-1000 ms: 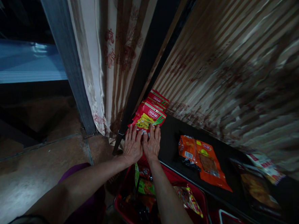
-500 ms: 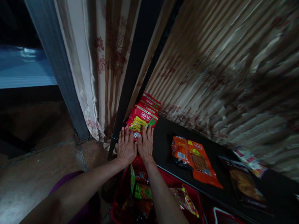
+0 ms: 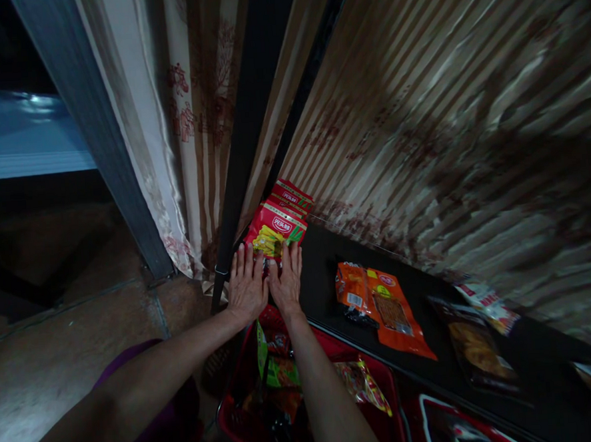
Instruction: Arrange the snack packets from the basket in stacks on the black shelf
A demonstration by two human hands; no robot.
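A stack of red snack packets (image 3: 280, 219) lies at the left end of a black shelf (image 3: 323, 272), against a striped curtain. My left hand (image 3: 246, 284) and my right hand (image 3: 286, 281) lie flat side by side on the near edge of that stack, fingers stretched out and pressing on the top packet. Neither hand grips anything.
Orange snack packets (image 3: 383, 307) and darker packets (image 3: 476, 351) lie further right on the shelf. A red basket (image 3: 385, 382) full of packets stands below my forearms. A black post (image 3: 242, 131) and a grey frame (image 3: 100, 139) rise at the left, with tiled floor beyond.
The view has shifted a little. Both hands stay flat on the red packets and have slid slightly forward, pushing the stack toward the curtain.
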